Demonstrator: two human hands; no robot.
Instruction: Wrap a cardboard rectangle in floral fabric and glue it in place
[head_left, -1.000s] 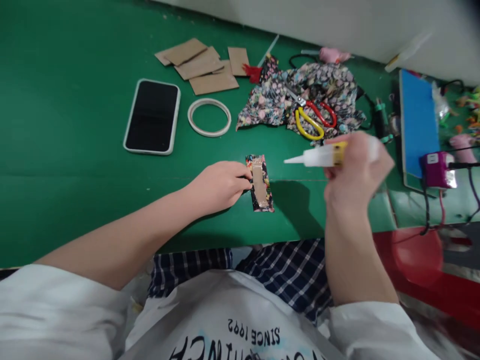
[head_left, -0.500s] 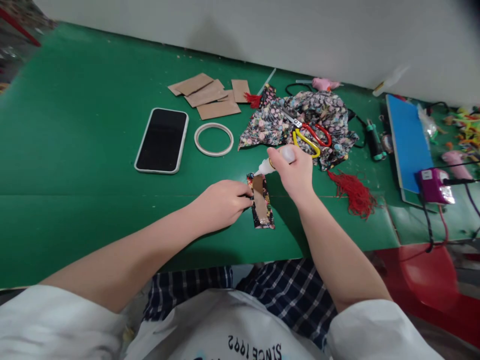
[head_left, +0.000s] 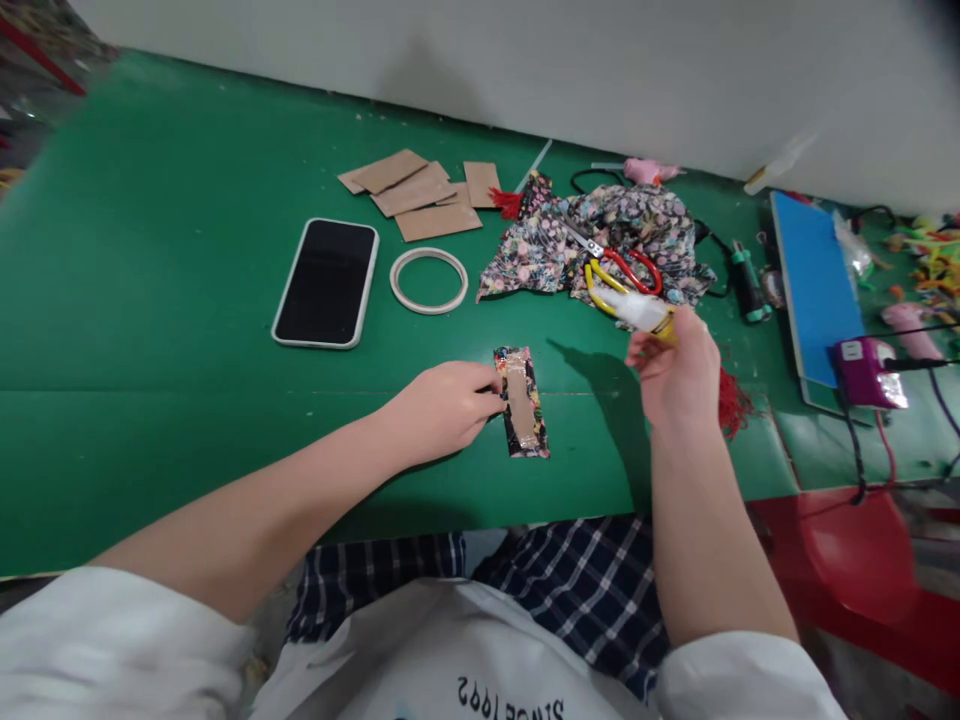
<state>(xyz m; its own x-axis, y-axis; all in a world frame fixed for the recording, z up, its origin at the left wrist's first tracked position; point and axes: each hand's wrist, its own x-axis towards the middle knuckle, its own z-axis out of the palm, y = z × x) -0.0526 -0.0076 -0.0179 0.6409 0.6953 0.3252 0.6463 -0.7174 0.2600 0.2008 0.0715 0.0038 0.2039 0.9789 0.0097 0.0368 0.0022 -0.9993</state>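
A small piece of dark floral fabric (head_left: 535, 408) lies flat on the green table with a strip of brown cardboard (head_left: 519, 400) on it. Shiny glue shows near both its ends. My left hand (head_left: 454, 412) rests on the table to its left, curled, thumb and fingertip closed on the fabric's left edge. Over to the right, my right hand (head_left: 681, 372) is raised and wrapped round a white glue bottle (head_left: 639, 310) with a yellow label. The bottle's nozzle points left, in front of scissors (head_left: 631, 268) with red and yellow handles.
Behind are a phone (head_left: 327, 283), a tape roll (head_left: 396, 282), cardboard pieces (head_left: 437, 222) and crumpled floral fabric (head_left: 529, 250) under the scissors. To the right are red tassel threads (head_left: 733, 402), a green-handled tool (head_left: 748, 283), a blue board (head_left: 814, 285) and a purple box (head_left: 870, 372) with cords.
My right hand has pulled the glue bottle away from the fabric's top end, to the right. Wet glue now shines there. My left hand has stayed in place.
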